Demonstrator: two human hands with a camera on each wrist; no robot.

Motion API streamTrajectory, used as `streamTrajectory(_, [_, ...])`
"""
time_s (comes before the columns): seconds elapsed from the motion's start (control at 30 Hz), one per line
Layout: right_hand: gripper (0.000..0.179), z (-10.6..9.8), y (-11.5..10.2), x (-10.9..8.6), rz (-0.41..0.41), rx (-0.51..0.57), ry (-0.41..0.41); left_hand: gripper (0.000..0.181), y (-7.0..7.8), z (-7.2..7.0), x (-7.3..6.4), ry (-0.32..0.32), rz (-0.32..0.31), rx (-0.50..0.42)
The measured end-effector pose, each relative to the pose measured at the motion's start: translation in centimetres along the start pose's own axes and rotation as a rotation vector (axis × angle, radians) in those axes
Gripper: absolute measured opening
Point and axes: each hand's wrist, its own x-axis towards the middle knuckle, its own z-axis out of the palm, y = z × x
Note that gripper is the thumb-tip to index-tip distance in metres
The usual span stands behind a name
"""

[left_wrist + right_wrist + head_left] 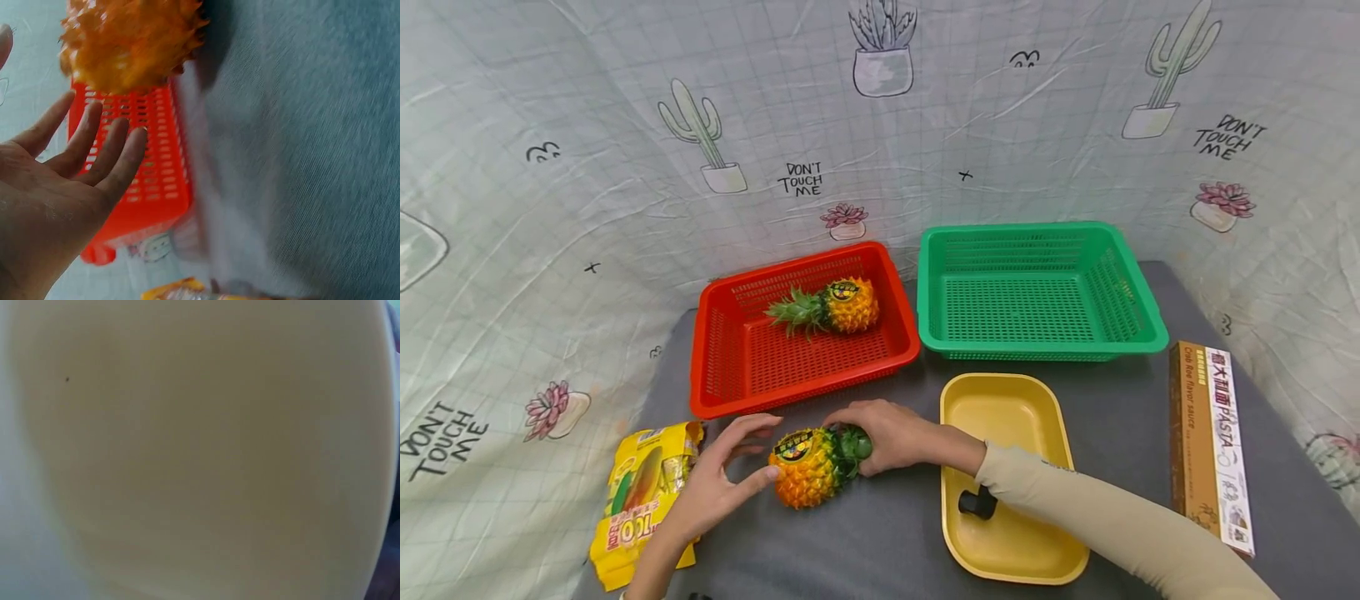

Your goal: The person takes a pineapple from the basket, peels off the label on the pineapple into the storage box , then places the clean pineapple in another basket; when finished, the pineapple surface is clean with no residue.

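Note:
A small orange pineapple (808, 481) with a dark label and green leaves lies over the grey tabletop in the head view. My right hand (891, 435) grips it by the leafy crown, fingers curled round the leaves. At its other end is my left hand (721, 492), fingers spread and thumb tip right at the fruit's skin. In the left wrist view this left hand (65, 187) has loosely extended fingers below the pineapple (131, 47). Only the pale yellow tray (206, 456) fills the right wrist view, so the right hand's grip is hidden there.
A red basket (808, 389) behind the hands holds another pineapple (853, 305). Beside it stands a green basket (1037, 346). A yellow tray (1015, 562) lies under my right forearm. A yellow snack bag (643, 492) is at the left, a pasta box (1210, 450) at the right.

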Motion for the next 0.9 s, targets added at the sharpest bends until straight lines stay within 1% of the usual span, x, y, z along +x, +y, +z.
streamTrajectory(0.17, [0.076,0.1,-0.2,0.1,0.002,-0.002,0.000,0.071,-0.5,1.2,0.2,-0.034,-0.033,-0.003])
streamTrajectory(0.3, [0.076,0.1,-0.2,0.0,0.010,-0.007,-0.003,0.076,-0.9,2.2,0.3,-0.055,-0.049,-0.014])
streamTrajectory(0.37, [0.076,0.0,-0.2,0.0,0.015,-0.008,-0.003,0.077,-1.1,2.6,0.4,-0.065,-0.056,-0.045])
streamTrajectory(0.5, [0.076,-0.1,-0.2,0.1,0.021,-0.008,-0.003,0.078,-1.1,3.2,0.5,-0.079,-0.087,-0.143])
streamTrajectory(0.63, [0.076,0.0,-0.2,0.1,0.020,-0.005,-0.003,0.080,-0.9,3.4,0.5,-0.078,-0.122,-0.193])
streamTrajectory(0.7, [0.076,0.0,-0.2,0.2,0.019,-0.005,-0.002,0.081,-0.9,3.4,0.5,-0.079,-0.132,-0.195])
streamTrajectory(0.9, [0.075,0.2,-0.2,0.2,0.017,-0.017,0.002,0.077,-0.7,3.2,0.7,-0.073,-0.118,-0.140])
